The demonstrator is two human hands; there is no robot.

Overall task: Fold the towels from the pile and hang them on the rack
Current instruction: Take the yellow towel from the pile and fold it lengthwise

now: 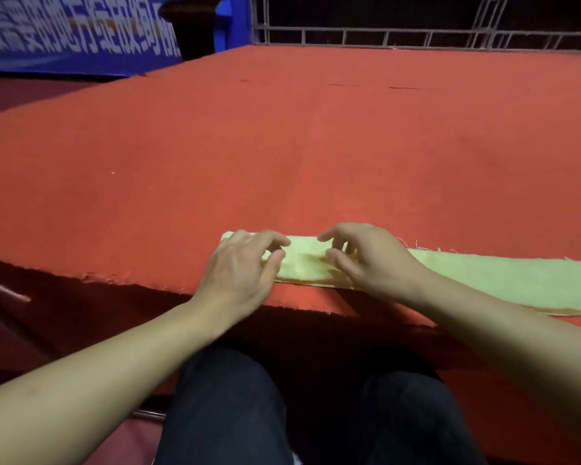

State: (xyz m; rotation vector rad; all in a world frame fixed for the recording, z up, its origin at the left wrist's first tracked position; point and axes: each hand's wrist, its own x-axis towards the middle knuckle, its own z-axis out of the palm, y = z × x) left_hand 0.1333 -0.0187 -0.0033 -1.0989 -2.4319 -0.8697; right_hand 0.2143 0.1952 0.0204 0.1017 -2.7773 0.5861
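A yellow towel [483,280], folded into a strip, is laid along the near table [316,146] edge. Its left end is pinched by left hand [240,266] and right hand [366,260]. Hanging remains undone; no rack is seen.

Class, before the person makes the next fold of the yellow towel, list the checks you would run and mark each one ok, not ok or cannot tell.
1. Yellow towel lies as a flat strip on the red table: ok.
2. Left hand on the towel's left end: ok.
3. Right hand on the towel beside it: ok.
4. Towel fully on the table: cannot tell, its right part runs out of view.
5. Edges aligned: cannot tell, loose threads show along the far edge.
6. Rack within reach: cannot tell.
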